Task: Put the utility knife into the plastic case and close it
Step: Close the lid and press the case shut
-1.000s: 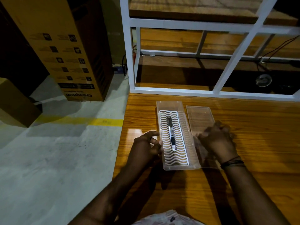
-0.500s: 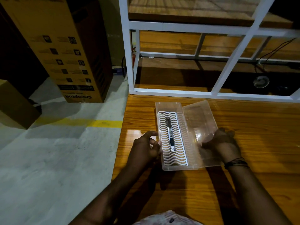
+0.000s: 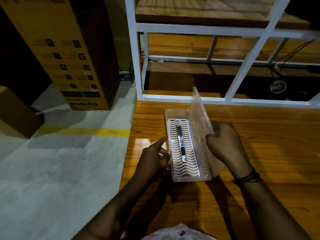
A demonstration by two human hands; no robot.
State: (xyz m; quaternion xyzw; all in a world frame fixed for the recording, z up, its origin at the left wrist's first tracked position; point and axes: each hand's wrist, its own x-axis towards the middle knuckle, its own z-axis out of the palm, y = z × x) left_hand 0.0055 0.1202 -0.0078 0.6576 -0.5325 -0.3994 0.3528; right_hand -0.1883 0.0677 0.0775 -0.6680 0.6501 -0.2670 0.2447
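Observation:
A clear plastic case (image 3: 190,178) lies on the wooden table near its left edge, with a white wavy insert (image 3: 189,148) inside. The utility knife (image 3: 181,146), silver with a dark slider, rests lengthwise on that insert. The hinged clear lid (image 3: 199,108) stands nearly upright along the case's right side. My right hand (image 3: 225,146) grips the lid's outer edge from the right. My left hand (image 3: 155,156) rests against the case's left wall, forefinger stretched along it, steadying the base.
The wooden table (image 3: 259,170) ends just left of the case, with concrete floor and a yellow line (image 3: 83,131) below. A white metal frame (image 3: 242,99) borders the table's far edge. A tall cardboard box (image 3: 69,54) stands on the floor at left.
The lid lay flat to the right a second ago; my right hand has swung it up to nearly vertical. My left forefinger has stretched out along the case wall.

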